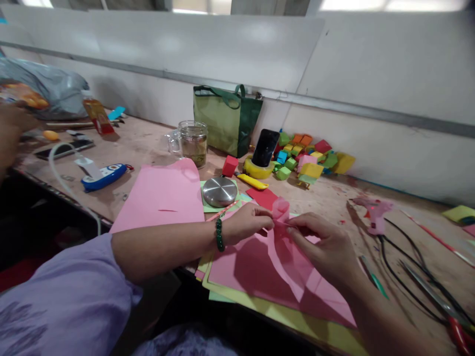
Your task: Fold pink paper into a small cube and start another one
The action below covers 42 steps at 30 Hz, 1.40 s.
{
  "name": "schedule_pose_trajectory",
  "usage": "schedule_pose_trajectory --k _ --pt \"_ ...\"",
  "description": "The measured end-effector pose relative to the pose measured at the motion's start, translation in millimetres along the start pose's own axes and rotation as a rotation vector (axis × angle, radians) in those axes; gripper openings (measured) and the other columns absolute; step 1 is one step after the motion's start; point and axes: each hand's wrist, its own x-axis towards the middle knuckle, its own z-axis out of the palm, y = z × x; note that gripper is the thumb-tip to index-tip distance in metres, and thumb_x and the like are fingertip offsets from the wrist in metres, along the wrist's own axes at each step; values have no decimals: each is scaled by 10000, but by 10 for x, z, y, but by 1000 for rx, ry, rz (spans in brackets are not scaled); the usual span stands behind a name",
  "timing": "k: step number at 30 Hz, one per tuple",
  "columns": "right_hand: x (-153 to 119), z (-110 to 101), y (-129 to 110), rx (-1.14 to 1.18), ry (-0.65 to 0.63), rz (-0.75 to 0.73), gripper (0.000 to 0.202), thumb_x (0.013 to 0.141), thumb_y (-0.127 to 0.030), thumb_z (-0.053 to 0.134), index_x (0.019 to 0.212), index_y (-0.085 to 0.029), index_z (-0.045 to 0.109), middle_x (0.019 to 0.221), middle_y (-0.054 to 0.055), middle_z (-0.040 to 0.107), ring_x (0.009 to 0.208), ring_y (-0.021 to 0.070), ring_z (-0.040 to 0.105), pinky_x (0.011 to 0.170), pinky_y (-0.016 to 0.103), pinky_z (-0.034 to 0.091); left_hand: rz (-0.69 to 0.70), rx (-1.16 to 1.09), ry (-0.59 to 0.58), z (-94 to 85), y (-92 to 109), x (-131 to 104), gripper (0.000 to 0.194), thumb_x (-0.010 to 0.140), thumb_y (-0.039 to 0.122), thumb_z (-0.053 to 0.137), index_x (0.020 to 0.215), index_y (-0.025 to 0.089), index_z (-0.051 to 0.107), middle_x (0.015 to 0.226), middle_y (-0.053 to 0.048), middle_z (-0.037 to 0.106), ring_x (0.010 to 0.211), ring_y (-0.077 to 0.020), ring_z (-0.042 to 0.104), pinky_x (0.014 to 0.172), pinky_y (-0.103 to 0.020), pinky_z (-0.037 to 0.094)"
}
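Note:
Between my two hands is a piece of pink paper (281, 210), curled at its top, with a long strip hanging below. My left hand (250, 221), with a green bead bracelet at the wrist, pinches its left side. Thumb and fingers of my right hand (319, 240) close on its right side. Beneath my hands lies a stack of coloured sheets, a pink sheet (245, 269) on top and a yellow sheet (267, 309) showing at the front edge. A red paper piece (262, 197) lies just behind my hands.
On the right are a pink glue gun (376, 215) with its black cord, scissors (432, 289) and a craft knife (374, 279). Behind stand a round metal tin (219, 192), a glass mug (193, 143), a phone (265, 148) and paper cubes (297, 151). Another person's hand (15, 123) shows far left.

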Motion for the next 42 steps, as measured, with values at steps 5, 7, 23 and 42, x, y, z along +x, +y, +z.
schedule_pose_trajectory --k 5,7,23,42 --pt "-37 4 -9 -44 -8 -96 131 852 -251 601 923 -242 711 883 57 686 758 172 656 649 295 558 -12 -34 -4 -9 -32 2 124 651 146 522 529 124 529 543 29 458 574 -80 452 555 -198 409" --pt "-48 8 -15 -71 9 -123 141 855 -247 594 924 -248 717 880 57 692 756 172 659 642 294 563 4 -31 -10 -14 -46 5 140 657 163 518 523 127 519 543 28 453 566 -77 450 544 -194 397" --pt "-62 -23 -37 -178 28 -286 198 823 -182 601 960 -244 730 900 54 720 779 174 676 679 295 551 -1 -12 -34 -3 7 -38 120 674 180 515 605 120 592 595 15 486 597 -83 461 562 -185 401" --pt "-46 -14 22 -213 5 -106 94 853 -240 588 877 -235 678 821 14 723 719 172 657 653 309 513 202 296 -122 -37 -197 -17 179 804 212 472 649 136 518 607 24 486 572 -78 462 536 -185 363"
